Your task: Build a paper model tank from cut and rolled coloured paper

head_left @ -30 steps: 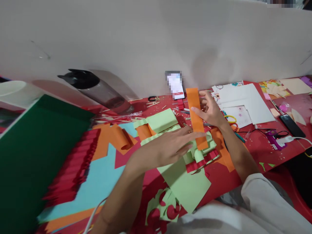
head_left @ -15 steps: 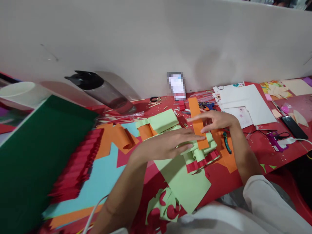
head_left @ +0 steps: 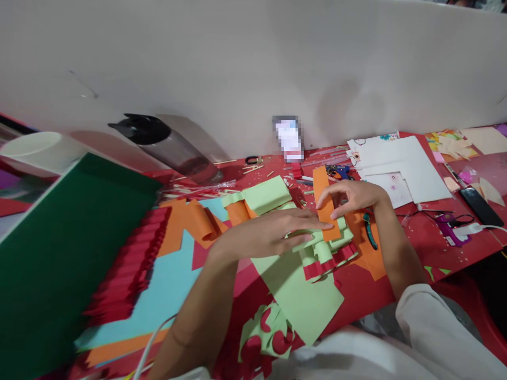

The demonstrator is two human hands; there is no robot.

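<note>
An orange paper strip (head_left: 326,209) lies across a light green paper model (head_left: 324,252) with a red band along its lower edge. My right hand (head_left: 354,198) has curled fingers and grips the strip, thumb at its right edge and index finger at the left. Stretched out flat over the model, my left hand (head_left: 277,229) rests its fingertips on the strip's lower part. Part of the model is hidden under that hand. Behind it are a light green folded paper piece (head_left: 269,195) and an orange roll (head_left: 201,220).
A phone (head_left: 289,138) leans on the wall beside a tilted bottle (head_left: 170,148). A dark green board (head_left: 71,253) and pleated red paper (head_left: 130,269) stand left. Cut green scraps (head_left: 267,332), pliers (head_left: 370,231), white sheets (head_left: 420,169) and a dark phone (head_left: 481,206) lie around.
My right hand's fingers have closed in on the orange strip. The strip's far end has come down a little and shifted right. My left hand stays nearly still.
</note>
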